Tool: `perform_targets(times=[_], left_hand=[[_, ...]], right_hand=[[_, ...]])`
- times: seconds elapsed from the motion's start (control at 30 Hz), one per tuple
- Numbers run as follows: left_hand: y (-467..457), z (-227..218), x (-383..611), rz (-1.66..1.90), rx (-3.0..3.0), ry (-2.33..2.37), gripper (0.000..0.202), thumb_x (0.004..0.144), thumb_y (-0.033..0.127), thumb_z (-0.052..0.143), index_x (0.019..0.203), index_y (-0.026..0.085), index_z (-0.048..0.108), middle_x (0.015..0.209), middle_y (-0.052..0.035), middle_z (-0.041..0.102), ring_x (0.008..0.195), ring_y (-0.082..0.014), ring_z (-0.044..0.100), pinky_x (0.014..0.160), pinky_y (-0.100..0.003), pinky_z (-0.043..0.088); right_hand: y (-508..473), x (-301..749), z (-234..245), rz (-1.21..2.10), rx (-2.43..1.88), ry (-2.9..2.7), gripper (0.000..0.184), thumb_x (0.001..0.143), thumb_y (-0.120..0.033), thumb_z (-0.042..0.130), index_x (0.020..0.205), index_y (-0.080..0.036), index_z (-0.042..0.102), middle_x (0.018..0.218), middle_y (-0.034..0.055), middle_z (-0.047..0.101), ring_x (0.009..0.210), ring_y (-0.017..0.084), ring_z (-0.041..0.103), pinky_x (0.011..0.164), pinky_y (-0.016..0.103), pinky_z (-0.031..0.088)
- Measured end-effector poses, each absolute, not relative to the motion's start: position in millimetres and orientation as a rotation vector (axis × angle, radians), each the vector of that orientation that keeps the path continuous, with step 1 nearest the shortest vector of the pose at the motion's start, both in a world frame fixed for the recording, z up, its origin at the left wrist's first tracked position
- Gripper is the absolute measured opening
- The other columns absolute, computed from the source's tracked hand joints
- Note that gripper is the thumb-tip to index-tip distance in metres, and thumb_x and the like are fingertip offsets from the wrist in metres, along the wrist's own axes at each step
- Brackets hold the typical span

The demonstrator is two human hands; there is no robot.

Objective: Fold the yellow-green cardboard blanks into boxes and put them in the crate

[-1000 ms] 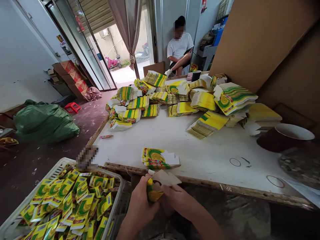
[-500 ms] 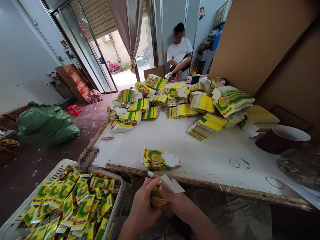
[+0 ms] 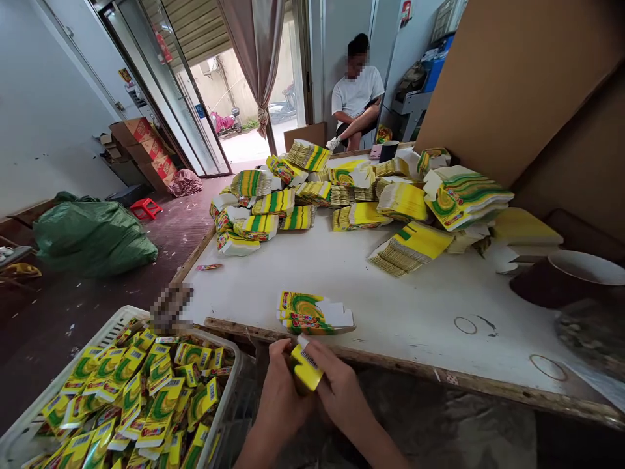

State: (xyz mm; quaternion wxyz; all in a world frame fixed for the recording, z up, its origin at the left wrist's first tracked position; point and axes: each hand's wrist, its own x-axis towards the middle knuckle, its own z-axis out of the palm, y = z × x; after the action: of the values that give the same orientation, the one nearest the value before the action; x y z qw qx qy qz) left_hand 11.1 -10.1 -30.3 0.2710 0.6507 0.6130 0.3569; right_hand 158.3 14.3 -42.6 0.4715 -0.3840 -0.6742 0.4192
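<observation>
Both hands meet in front of the table edge around a small yellow carton [image 3: 306, 370], whose barcode flap faces up. My left hand [image 3: 283, 384] is closed around its left side. On the right side my right hand [image 3: 336, 384] grips it, with the thumb near the flap at the top. The carton's lower part is hidden by my fingers. Just beyond, a few flat yellow-green cartons [image 3: 307, 312] with white flaps lie on the table near its front edge.
A white plastic basket [image 3: 233, 378] full of filled-out yellow cartons stands at lower left. Bundled carton blanks [image 3: 410, 244] pile across the table's [image 3: 273, 273] back. A dark cup-like container [image 3: 561, 277] sits at right. Someone [image 3: 359, 98] in a white shirt sits behind the table.
The carton's white open flap no longer shows; its yellow barcode flap now faces up. My right hand has shifted its grip around the carton. The view has moved slightly.
</observation>
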Motion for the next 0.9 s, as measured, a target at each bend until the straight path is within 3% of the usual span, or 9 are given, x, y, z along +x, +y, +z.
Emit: perform_targets(times=[0.07, 0.17, 0.27, 0.37, 0.63, 0.7, 0.8, 0.83, 0.9], left_hand=[[-11, -28, 11, 0.969, 1.807, 1.720, 0.059, 0.066, 0.012, 0.066, 0.121, 0.020, 0.046, 0.119, -0.0129, 0.058, 0.108, -0.0284, 0.059, 0.092, -0.046, 0.049], [-11, -20, 4, 0.996, 1.863, 1.689, 0.052, 0.066, 0.011, 0.066, 0.115, 0.021, 0.054, 0.109, -0.0094, 0.064, 0.102, -0.0269, 0.062, 0.087, -0.042, 0.052], [-8, -8, -4, 1.001, 1.908, 1.644, 0.052, 0.066, 0.015, 0.069, 0.116, 0.022, 0.057, 0.108, -0.0084, 0.066, 0.099, -0.0258, 0.064, 0.085, -0.039, 0.054], [-7, 3, -11, 0.940, 1.926, 1.608, 0.047, 0.068, 0.021, 0.072, 0.114, 0.023, 0.061, 0.106, -0.0077, 0.069, 0.095, -0.0244, 0.066, 0.082, -0.036, 0.054], [-10, 9, -9, 0.829, 2.070, 1.556, 0.052, 0.069, 0.024, 0.072, 0.119, 0.021, 0.058, 0.108, -0.0077, 0.067, 0.099, -0.0242, 0.063, 0.087, -0.037, 0.051], [-10, 7, -9, 0.824, 2.055, 1.591, 0.053, 0.069, 0.022, 0.071, 0.120, 0.021, 0.056, 0.110, -0.0075, 0.066, 0.102, -0.0239, 0.063, 0.089, -0.037, 0.051], [-14, 9, -31, 0.758, 2.043, 1.704, 0.052, 0.073, 0.028, 0.072, 0.122, 0.024, 0.055, 0.112, -0.0068, 0.067, 0.102, -0.0240, 0.063, 0.089, -0.037, 0.051], [-17, 12, -46, 0.747, 2.032, 1.819, 0.051, 0.075, 0.033, 0.071, 0.122, 0.023, 0.055, 0.112, -0.0075, 0.067, 0.102, -0.0249, 0.063, 0.089, -0.039, 0.051], [-28, 18, -89, 0.729, 1.951, 2.216, 0.054, 0.078, 0.045, 0.068, 0.124, 0.020, 0.055, 0.111, -0.0115, 0.067, 0.102, -0.0292, 0.063, 0.091, -0.045, 0.050]], right_hand=[[20, 163, -49, 0.923, -0.979, -1.602, 0.048, 0.089, -0.013, 0.046, 0.134, -0.023, 0.058, 0.139, 0.0102, 0.056, 0.130, 0.025, 0.052, 0.109, 0.045, 0.044], [24, 166, -50, 0.920, -0.945, -1.741, 0.047, 0.092, -0.019, 0.048, 0.139, -0.023, 0.052, 0.148, 0.0113, 0.046, 0.136, 0.025, 0.045, 0.109, 0.042, 0.044], [25, 170, -42, 0.956, -0.933, -1.884, 0.036, 0.095, -0.024, 0.049, 0.130, -0.023, 0.059, 0.152, 0.0125, 0.040, 0.137, 0.025, 0.044, 0.105, 0.039, 0.047], [27, 180, -32, 0.982, -0.900, -1.948, 0.024, 0.095, -0.026, 0.050, 0.110, -0.021, 0.069, 0.148, 0.0149, 0.046, 0.133, 0.026, 0.049, 0.103, 0.039, 0.047], [24, 186, -24, 1.157, -0.970, -1.829, 0.018, 0.078, -0.024, 0.070, 0.096, -0.022, 0.072, 0.132, 0.0117, 0.060, 0.127, 0.032, 0.054, 0.105, 0.049, 0.044], [19, 176, -29, 1.140, -1.003, -1.743, 0.032, 0.077, -0.025, 0.072, 0.109, -0.021, 0.067, 0.134, 0.0133, 0.059, 0.129, 0.033, 0.052, 0.108, 0.050, 0.041], [25, 169, -36, 1.158, -0.993, -1.712, 0.072, 0.077, -0.030, 0.074, 0.141, -0.021, 0.042, 0.141, 0.0158, 0.052, 0.126, 0.030, 0.055, 0.105, 0.048, 0.045], [32, 170, -37, 1.127, -1.018, -1.706, 0.077, 0.078, -0.032, 0.073, 0.144, -0.020, 0.035, 0.141, 0.0163, 0.052, 0.123, 0.029, 0.057, 0.104, 0.047, 0.047], [50, 173, -39, 0.956, -1.149, -1.696, 0.069, 0.082, -0.032, 0.069, 0.142, -0.019, 0.038, 0.135, 0.0164, 0.057, 0.118, 0.030, 0.059, 0.100, 0.048, 0.048]])
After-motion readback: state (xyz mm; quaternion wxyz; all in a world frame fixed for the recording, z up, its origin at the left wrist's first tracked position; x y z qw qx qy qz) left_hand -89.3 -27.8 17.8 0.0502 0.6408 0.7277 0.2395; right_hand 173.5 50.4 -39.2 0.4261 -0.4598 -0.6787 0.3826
